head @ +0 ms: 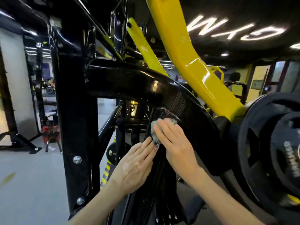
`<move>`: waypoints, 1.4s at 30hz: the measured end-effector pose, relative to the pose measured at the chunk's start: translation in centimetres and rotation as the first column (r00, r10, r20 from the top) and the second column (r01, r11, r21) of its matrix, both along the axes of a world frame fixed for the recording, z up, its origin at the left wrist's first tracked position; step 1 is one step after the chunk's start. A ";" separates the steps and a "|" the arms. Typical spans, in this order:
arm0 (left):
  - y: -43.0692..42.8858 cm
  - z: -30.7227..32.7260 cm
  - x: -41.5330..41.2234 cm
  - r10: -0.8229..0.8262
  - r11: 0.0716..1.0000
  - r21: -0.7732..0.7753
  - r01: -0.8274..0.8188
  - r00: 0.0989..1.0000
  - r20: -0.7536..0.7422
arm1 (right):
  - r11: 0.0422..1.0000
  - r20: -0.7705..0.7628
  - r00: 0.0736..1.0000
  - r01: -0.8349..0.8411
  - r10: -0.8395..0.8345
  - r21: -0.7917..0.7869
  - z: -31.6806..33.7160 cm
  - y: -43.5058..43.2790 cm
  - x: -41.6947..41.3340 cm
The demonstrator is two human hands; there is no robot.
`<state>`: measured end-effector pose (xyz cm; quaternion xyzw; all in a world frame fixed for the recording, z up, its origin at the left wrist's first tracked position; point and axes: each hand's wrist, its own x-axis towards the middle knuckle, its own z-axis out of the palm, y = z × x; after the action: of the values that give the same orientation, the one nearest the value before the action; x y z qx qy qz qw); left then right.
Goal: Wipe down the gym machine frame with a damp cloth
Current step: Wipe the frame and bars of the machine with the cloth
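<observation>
Plainly, in the head view, the wiping stroke is on the black curved frame [146, 85]. The right hand [176, 143] lies flat, fingers straight and together, pressing the grey cloth [153, 128] against the frame's inner face. The cloth shows only as a bunched edge beyond that hand's fingertips and along the side nearer the left hand [138, 164]. The left hand is flat too, fingers straight, its fingertips touching the cloth's lower corner just beside the right hand; it grips nothing.

To do this step well, I judge the cloth should be spread wider under the right palm, since a bunched wad cleans only a narrow strip. Faint streaks show on the beam just above the right fingertips, so strokes ought to overlap and follow the curve. The yellow arm [186, 54] rises well above both hands. The weight plate [267, 143] sits just right of the right forearm, so the elbow needs watching. Blur hides whether the cloth is damp.
</observation>
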<state>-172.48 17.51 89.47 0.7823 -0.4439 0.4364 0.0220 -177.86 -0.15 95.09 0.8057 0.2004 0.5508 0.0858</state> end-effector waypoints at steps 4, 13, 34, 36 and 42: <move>0.6 0.7 -1.0 0.038 0.998 0.055 -0.037 0.999 -0.024 | 0.994 -0.023 0.997 0.068 -0.070 -0.090 3.9 -0.8 -0.5; 0.3 1.6 -2.9 0.120 0.991 0.066 -0.113 0.986 -0.115 | 0.985 0.012 0.999 -0.049 0.048 0.165 8.5 0.2 0.0; -0.4 10.1 -14.3 -0.623 0.590 -0.770 -0.243 0.470 -0.626 | -0.094 -0.009 0.395 0.241 0.919 0.966 5.4 3.1 -11.4; 0.0 10.0 -14.7 -0.558 0.631 -0.732 -0.257 0.506 -0.658 | -0.063 -0.045 0.371 0.275 0.928 0.959 5.0 3.2 -12.2; 1.3 9.4 -15.5 -0.777 0.465 -0.755 -0.462 0.197 -0.599 | -0.120 -0.009 0.367 0.329 0.930 0.937 5.0 1.8 -14.0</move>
<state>-188.02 18.80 98.86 0.6622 -0.1343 -0.0080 0.7372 -191.87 1.61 100.14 0.6318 0.0174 0.0496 -0.7734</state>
